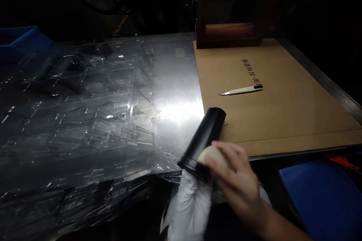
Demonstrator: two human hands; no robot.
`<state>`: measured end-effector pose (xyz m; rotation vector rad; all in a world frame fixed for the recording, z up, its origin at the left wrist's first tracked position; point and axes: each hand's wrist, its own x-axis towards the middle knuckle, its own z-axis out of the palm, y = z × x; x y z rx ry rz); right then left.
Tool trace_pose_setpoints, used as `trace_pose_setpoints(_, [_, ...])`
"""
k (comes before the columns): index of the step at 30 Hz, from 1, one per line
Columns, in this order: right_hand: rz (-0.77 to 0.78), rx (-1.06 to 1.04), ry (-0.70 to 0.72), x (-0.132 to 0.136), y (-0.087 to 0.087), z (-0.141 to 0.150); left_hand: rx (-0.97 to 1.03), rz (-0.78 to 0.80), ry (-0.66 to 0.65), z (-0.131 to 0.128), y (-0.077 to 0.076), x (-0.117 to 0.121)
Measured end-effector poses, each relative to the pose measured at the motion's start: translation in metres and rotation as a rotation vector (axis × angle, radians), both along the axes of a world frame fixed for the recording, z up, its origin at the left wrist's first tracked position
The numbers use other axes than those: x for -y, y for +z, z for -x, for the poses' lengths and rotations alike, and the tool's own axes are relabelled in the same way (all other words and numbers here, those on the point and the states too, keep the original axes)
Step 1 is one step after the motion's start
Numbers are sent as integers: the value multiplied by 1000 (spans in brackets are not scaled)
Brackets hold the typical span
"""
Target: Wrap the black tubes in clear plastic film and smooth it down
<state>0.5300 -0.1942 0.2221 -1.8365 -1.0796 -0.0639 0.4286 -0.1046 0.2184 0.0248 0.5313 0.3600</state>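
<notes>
A black tapered plastic cylinder is held tilted, its far end over the edge of the cardboard. My left hand, in a white glove, is closed at its near end; some of the fingers are hidden under it. My bare right hand is slightly blurred and grips a pale rounded pad. That pad is against the cylinder's side, close to the near rim. Beyond the hands, a craft knife with a light handle and black tip lies on the cardboard sheet, blade pointing left.
Clear plastic blister trays cover the left of the metal table, some dark pieces in them. A blue bin stands at the far left. A dark reddish frame rises at the cardboard's back. Low on the right is a blue surface.
</notes>
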Motion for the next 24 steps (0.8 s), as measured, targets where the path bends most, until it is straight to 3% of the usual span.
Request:
trace_pose_setpoints(3, [-78, -39, -196, -4, -7, 5, 54, 51, 22, -3, 3, -5])
trace_pose_setpoints(8, [-24, -27, -31, -7, -6, 7, 46, 160, -67, -3, 4, -6])
trace_pose_setpoints(12, [-72, -38, -222, -7, -4, 2, -8, 187, 53, -5, 5, -2])
trace_pose_setpoints(16, [-14, -48, -18, -4, -2, 6, -77, 254, -3, -9, 10, -1])
trace_pose_setpoints(21, [-65, -49, -189, -4, -1, 4, -151, 159, 97, -8, 12, 2])
trace_pose_setpoints(24, [-14, -55, -50, -4, 1, 4, -102, 101, 23, -5, 7, 5])
